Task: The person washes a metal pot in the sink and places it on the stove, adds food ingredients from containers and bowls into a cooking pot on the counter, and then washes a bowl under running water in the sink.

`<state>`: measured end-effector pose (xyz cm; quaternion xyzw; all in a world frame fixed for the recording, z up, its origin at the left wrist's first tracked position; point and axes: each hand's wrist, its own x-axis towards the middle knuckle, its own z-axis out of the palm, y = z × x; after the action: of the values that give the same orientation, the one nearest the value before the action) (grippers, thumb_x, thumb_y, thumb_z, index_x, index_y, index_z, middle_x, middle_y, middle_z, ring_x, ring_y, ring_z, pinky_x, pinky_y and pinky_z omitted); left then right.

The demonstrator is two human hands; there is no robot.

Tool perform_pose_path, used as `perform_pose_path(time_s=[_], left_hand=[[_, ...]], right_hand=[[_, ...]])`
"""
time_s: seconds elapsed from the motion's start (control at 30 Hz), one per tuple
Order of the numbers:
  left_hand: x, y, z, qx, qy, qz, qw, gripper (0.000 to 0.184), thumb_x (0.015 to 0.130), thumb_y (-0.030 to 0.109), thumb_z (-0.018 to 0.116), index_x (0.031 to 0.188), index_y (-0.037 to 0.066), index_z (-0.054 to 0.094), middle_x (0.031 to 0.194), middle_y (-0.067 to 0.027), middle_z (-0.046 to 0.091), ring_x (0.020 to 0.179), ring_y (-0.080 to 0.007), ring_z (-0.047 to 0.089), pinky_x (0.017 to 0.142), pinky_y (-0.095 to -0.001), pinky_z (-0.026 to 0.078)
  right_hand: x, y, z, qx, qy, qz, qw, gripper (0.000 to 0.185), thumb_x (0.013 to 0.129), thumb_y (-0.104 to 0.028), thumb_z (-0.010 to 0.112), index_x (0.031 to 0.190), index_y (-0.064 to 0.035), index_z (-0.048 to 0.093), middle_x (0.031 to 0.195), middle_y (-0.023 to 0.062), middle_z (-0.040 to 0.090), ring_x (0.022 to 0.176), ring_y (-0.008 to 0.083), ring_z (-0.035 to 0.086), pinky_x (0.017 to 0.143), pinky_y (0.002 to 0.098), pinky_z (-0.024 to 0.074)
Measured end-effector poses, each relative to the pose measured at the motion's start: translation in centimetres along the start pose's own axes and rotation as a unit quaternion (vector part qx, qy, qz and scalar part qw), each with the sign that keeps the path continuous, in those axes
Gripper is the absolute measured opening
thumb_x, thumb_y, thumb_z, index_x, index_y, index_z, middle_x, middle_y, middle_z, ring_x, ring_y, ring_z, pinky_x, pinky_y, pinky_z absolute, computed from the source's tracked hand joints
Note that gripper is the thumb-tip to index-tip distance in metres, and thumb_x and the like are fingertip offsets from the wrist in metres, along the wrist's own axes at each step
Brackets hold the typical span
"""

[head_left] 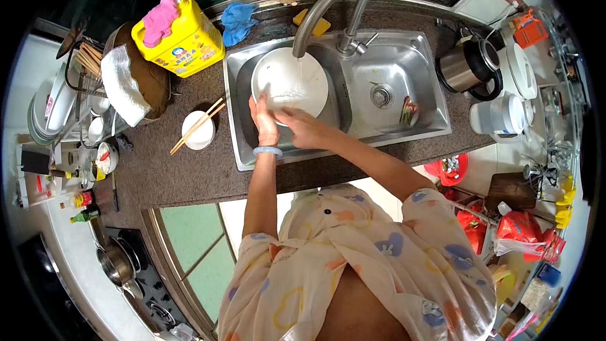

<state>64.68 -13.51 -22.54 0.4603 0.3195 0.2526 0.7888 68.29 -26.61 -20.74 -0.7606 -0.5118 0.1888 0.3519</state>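
A large white bowl [290, 79] sits under the faucet in the left sink basin, with a thin stream of water falling into it. My left hand [263, 121], a pale bangle on its wrist, is closed at the bowl's near left rim; some of its fingers are hidden. My right hand [302, 127] reaches across from the right, fingers closed at the near rim and almost touching my left hand. Left of the sink, a pair of chopsticks [203, 122] lies across a small white bowl [199, 132].
The curved faucet [315, 14] arches over the left basin. In the right basin [372, 76], food scraps [409, 112] lie near the drain. A yellow jug [189, 41] and blue cloth [238, 23] stand behind left. Kettle [468, 66] at right; pot [116, 264] on the stove.
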Motion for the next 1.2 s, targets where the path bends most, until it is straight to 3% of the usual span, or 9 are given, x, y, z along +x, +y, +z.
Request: perform_pose_path(time_s=[0.1,0.23,0.37,0.57,0.77,0.83,0.93,1.07,1.2], left_hand=[[0.5,-0.2,-0.6,0.061,-0.034,-0.038,0.997,0.049,0.091,0.036,0.05,0.123,-0.001,0.047,0.116,-0.0157,0.052,0.106,-0.025,0.054,0.091,-0.0374,0.044],[1.5,-0.5,-1.0,-0.021,-0.04,-0.064,0.997,0.054,0.092,0.032,0.053,0.131,-0.003,0.041,0.123,-0.018,0.052,0.112,-0.0273,0.053,0.097,-0.0373,0.041],[1.4,1.8,-1.8,0.044,-0.083,-0.083,0.992,0.067,0.09,0.032,0.056,0.14,-0.005,0.032,0.13,-0.0211,0.048,0.12,-0.0293,0.049,0.101,-0.0375,0.039],[2.1,2.0,-2.2,0.105,-0.128,-0.154,0.974,0.071,0.088,0.03,0.055,0.144,-0.004,0.027,0.133,-0.0214,0.047,0.121,-0.0301,0.049,0.098,-0.0381,0.043],[1.7,2.6,-2.7,0.089,-0.154,-0.187,0.966,0.059,0.087,0.034,0.057,0.133,0.0,0.041,0.125,-0.0181,0.052,0.117,-0.0294,0.051,0.098,-0.0393,0.042],[1.0,2.3,-2.8,0.087,-0.127,-0.172,0.973,0.058,0.087,0.034,0.057,0.13,-0.001,0.043,0.123,-0.0178,0.054,0.116,-0.0297,0.052,0.098,-0.0396,0.042],[0.4,1.6,-2.9,0.053,-0.086,-0.192,0.976,0.058,0.088,0.034,0.056,0.131,-0.002,0.043,0.124,-0.0178,0.054,0.118,-0.0299,0.051,0.099,-0.0404,0.042],[0.6,0.2,-3.6,0.025,-0.086,-0.19,0.978,0.059,0.089,0.036,0.055,0.133,-0.002,0.043,0.126,-0.0181,0.054,0.118,-0.0301,0.051,0.099,-0.0412,0.042],[0.0,-0.1,-3.8,-0.035,-0.098,-0.206,0.973,0.056,0.094,0.038,0.048,0.134,-0.001,0.043,0.127,-0.0174,0.053,0.118,-0.0306,0.052,0.099,-0.0421,0.043]], right_hand=[[2.2,-1.8,1.8,0.174,0.135,-0.04,0.975,0.066,0.076,-0.005,0.062,0.138,-0.0052,0.04,0.129,0.0209,0.052,0.12,0.0376,0.049,0.101,0.045,0.0391],[-0.9,-1.8,0.4,0.172,0.13,-0.006,0.976,0.058,0.079,-0.001,0.058,0.135,-0.0074,0.045,0.13,0.0203,0.051,0.122,0.0366,0.048,0.1,0.0456,0.0394],[-4.5,3.8,-4.4,-0.236,-0.129,-0.042,0.962,0.048,0.081,-0.005,0.059,0.128,-0.0115,0.051,0.139,0.0116,0.046,0.133,0.0286,0.039,0.108,0.0462,0.0311],[-0.7,7.4,-8.9,-0.565,-0.07,-0.106,0.815,0.044,0.088,-0.015,0.051,0.132,-0.0147,0.05,0.14,0.0065,0.046,0.14,0.0246,0.026,0.119,0.043,0.0106],[-1.4,6.4,-6.7,-0.513,-0.05,-0.105,0.85,0.032,0.086,-0.014,0.052,0.115,-0.0091,0.063,0.138,0.008,0.047,0.136,0.0293,0.033,0.114,0.0424,0.0245],[-2.4,5.0,-6.3,-0.351,-0.171,-0.038,0.92,0.023,0.083,-0.012,0.053,0.1,-0.0055,0.068,0.118,0.0151,0.06,0.118,0.0317,0.052,0.101,0.0436,0.0401],[-1.7,3.8,-5.2,-0.252,-0.331,-0.018,0.909,0.029,0.083,-0.016,0.058,0.11,-0.0059,0.061,0.104,0.0154,0.058,0.105,0.0326,0.059,0.095,0.0394,0.0446],[-0.7,1.6,-4.0,0.05,-0.274,-0.016,0.96,0.025,0.096,-0.016,0.048,0.117,-0.0052,0.057,0.103,0.0153,0.064,0.102,0.028,0.06,0.09,0.036,0.0461],[1.5,0.5,-1.3,0.139,-0.223,-0.026,0.964,0.028,0.095,-0.013,0.048,0.12,-0.0036,0.055,0.118,0.0153,0.059,0.107,0.0284,0.058,0.088,0.0366,0.0454]])
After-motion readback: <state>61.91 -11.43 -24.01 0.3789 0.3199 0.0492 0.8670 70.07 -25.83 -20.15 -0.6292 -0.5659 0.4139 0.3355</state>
